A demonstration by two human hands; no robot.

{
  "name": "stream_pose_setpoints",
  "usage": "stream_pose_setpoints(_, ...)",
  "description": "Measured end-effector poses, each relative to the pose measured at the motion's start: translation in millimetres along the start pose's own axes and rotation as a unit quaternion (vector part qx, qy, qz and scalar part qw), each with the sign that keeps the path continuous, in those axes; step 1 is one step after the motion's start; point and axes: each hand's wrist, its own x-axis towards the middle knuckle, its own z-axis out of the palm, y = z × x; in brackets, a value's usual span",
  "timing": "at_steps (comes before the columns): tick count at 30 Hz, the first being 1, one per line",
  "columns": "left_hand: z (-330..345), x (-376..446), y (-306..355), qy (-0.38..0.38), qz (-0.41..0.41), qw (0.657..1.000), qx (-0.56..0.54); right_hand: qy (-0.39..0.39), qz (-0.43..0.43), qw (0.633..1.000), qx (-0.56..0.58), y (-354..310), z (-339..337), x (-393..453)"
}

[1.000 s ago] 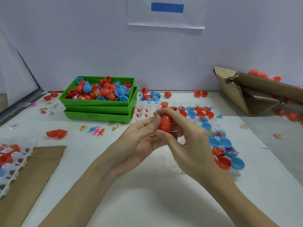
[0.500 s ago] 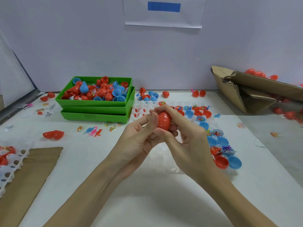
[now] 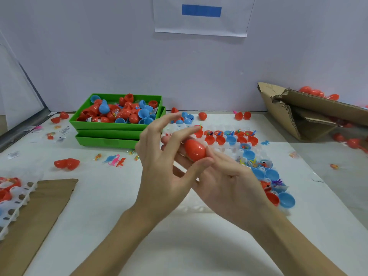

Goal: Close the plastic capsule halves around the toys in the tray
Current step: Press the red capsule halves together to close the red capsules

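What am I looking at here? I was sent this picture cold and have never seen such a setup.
No machine: a person's two bare hands, filmed by a camera worn on their head, looking down at a white table. The left hand and right hand hold a closed red capsule between them. Behind lies a white tray of open red and blue capsule halves with small toys. Further left stand stacked green bins of capsules; at right, a torn cardboard box.
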Motion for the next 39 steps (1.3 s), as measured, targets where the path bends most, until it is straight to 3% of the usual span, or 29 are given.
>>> stream_pose_setpoints(5,-1.6,1.8,-6.8,-0.071,0.036,0.993,-0.090,-0.027,0.008,0.997,0.065,6.8,-5.8,3.0)
stream_pose_setpoints(16,-0.4,1.1,-1.1,-0.046,0.051,0.992,-0.106,-0.034,-0.010,0.999,0.040,13.6,-11.1,7.0)
stream_pose_setpoints(26,-0.7,0.2,-18.3,-0.088,0.043,0.991,-0.088,-0.035,0.015,0.998,0.049,9.2,-12.6,8.6)
stream_pose_setpoints(30,-1.5,-2.6,-23.4,-0.121,0.012,0.989,-0.087,0.002,0.010,1.000,-0.014,-0.5,-15.4,6.1)
stream_pose_setpoints(34,-3.9,-3.0,-27.7,-0.159,0.030,0.984,-0.067,0.056,0.030,0.990,-0.125,-12.3,-19.2,4.3)
stream_pose_setpoints(36,-1.6,-4.0,-29.0,-0.181,-0.006,0.981,-0.069,0.082,0.057,0.982,-0.158,-19.3,-21.0,8.1)
stream_pose_setpoints(39,0.3,-6.0,-27.6,-0.180,-0.096,0.976,-0.077,0.148,0.065,0.984,-0.075,-42.1,-32.0,23.8)
